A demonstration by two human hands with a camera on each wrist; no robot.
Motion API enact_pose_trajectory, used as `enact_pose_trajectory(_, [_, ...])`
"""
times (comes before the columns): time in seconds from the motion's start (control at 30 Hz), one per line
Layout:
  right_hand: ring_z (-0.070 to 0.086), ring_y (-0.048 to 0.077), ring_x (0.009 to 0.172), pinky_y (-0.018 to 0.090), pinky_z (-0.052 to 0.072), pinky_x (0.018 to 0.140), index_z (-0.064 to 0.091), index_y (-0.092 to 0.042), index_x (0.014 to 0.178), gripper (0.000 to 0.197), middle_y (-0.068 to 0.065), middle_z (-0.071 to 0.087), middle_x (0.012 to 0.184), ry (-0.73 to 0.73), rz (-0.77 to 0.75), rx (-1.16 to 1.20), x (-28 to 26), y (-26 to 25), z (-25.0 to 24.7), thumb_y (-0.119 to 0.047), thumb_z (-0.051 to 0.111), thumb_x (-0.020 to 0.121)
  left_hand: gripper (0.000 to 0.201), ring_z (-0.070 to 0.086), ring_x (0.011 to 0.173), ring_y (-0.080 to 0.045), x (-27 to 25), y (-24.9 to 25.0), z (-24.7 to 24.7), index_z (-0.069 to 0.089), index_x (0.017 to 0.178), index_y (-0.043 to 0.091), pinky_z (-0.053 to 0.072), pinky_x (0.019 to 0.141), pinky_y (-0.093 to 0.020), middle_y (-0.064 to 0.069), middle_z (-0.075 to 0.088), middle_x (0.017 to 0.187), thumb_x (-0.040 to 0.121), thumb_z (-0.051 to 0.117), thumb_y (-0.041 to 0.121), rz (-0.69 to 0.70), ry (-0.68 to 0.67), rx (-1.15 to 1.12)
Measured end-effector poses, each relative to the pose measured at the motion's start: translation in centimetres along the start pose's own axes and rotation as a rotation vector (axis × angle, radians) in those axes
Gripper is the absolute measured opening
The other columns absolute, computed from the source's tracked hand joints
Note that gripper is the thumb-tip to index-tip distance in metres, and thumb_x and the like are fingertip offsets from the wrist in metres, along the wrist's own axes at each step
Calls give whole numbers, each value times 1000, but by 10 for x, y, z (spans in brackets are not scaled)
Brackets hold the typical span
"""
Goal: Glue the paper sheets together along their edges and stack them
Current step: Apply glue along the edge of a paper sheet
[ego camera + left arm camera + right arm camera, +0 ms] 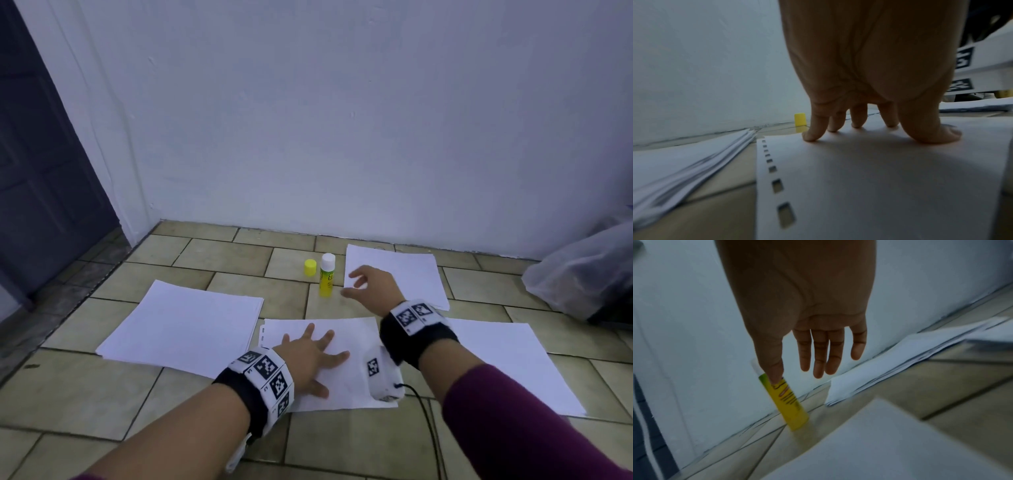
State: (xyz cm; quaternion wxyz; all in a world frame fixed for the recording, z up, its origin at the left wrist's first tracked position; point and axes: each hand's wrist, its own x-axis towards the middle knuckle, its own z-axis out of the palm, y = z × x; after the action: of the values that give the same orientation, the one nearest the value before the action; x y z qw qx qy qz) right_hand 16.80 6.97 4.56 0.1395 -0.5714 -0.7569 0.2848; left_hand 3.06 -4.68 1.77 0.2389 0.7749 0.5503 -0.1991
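Observation:
My left hand (317,347) lies flat with spread fingers on a white sheet (359,332) that has punched holes along its left edge; in the left wrist view its fingertips (858,125) press that sheet (859,186). My right hand (361,284) hovers open just right of an upright yellow glue stick (326,277) and holds nothing. In the right wrist view the thumb of the right hand (813,363) overlaps the glue stick (790,402); I cannot tell whether it touches. The yellow cap (310,267) stands left of the stick.
Paper stacks lie on the tiled floor at the left (185,322), back right (411,270) and right (507,363). A clear plastic bag (582,274) sits at far right, a dark door (41,171) at left. The wall stands close behind.

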Motion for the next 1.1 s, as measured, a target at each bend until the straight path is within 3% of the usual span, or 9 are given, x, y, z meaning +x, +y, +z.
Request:
enact_pose_trajectory(0.13, [53, 21, 115, 25, 38, 87, 48, -16, 135, 62, 7, 57, 125, -18, -10, 41, 21, -23, 20, -31, 74, 81, 69, -20, 145, -32, 2, -1, 1, 14, 153, 32, 2, 114, -64, 1, -18, 160, 96, 51, 41, -14, -23, 7])
enact_pose_trajectory(0.23, [56, 23, 112, 23, 37, 82, 58, -12, 125, 45, 8, 61, 121, 19, -41, 18, 30, -29, 25, -25, 71, 83, 62, -20, 145, -32, 2, -1, 0, 26, 150, 24, 3, 114, -65, 1, -18, 160, 96, 51, 41, -14, -27, 17])
enact_pose_trajectory(0.37, [56, 23, 94, 24, 35, 74, 62, -5, 109, 29, 9, 62, 102, -12, -22, -10, 29, -26, 14, -25, 65, 88, 71, -20, 145, -32, 3, -2, 1, 11, 153, 34, 1, 113, -63, 1, -18, 160, 95, 52, 41, -11, -15, -15])
enact_pose_trajectory(0.5, [51, 20, 87, 26, 39, 67, 55, -10, 117, 34, 4, 55, 98, -108, 23, -77, 13, -11, -18, -31, 61, 90, 75, -17, 146, -31, 5, -4, 3, 3, 152, 40, 3, 113, -62, 2, -16, 160, 95, 52, 44, -19, 19, -30])
enact_pose_trajectory(0.6, [63, 18, 69, 28, 49, 58, 60, -19, 109, 35, 2, 62, 88, -146, 37, 4, -9, 5, -51, -23, 75, 78, 75, -13, 147, -30, 7, -3, 2, 4, 152, 40, 8, 115, -62, 1, -13, 161, 94, 51, 48, -43, 69, -45])
enact_pose_trajectory(0.73, [58, 9, 48, 23, 45, 47, 68, -17, 86, 30, 6, 69, 78, 2, -4, 139, -34, 21, -71, -12, 86, 63, 78, -6, 147, -29, 13, -2, 1, 9, 151, 40, 19, 113, -60, -1, -5, 160, 90, 55, 52, -65, 120, -56])
enact_pose_trajectory(0.9, [64, 19, 57, 25, 53, 50, 58, -11, 90, 24, 15, 67, 81, 165, 12, 309, -48, 33, -47, -3, 76, 76, 81, 4, 144, -29, 16, 2, 0, 18, 148, 40, 27, 108, -61, -1, 6, 155, 82, 64, 49, -85, 148, -102])
enact_pose_trajectory(1.0, [65, 24, 72, 32, 56, 64, 55, -17, 92, 25, 13, 64, 89, 143, -2, 107, -49, 34, -23, -9, 74, 78, 82, 2, 146, -28, 16, 4, 0, 18, 148, 41, 26, 109, -61, -1, 4, 157, 82, 65, 49, -96, 150, -106])
enact_pose_trajectory(1.1, [57, 24, 80, 28, 47, 65, 55, -16, 100, 23, 8, 58, 90, 149, -9, 3, -43, 28, -11, -11, 69, 82, 82, 2, 146, -28, 16, 3, -1, 17, 149, 41, 25, 109, -61, 0, 3, 157, 82, 65, 49, -98, 145, -105])
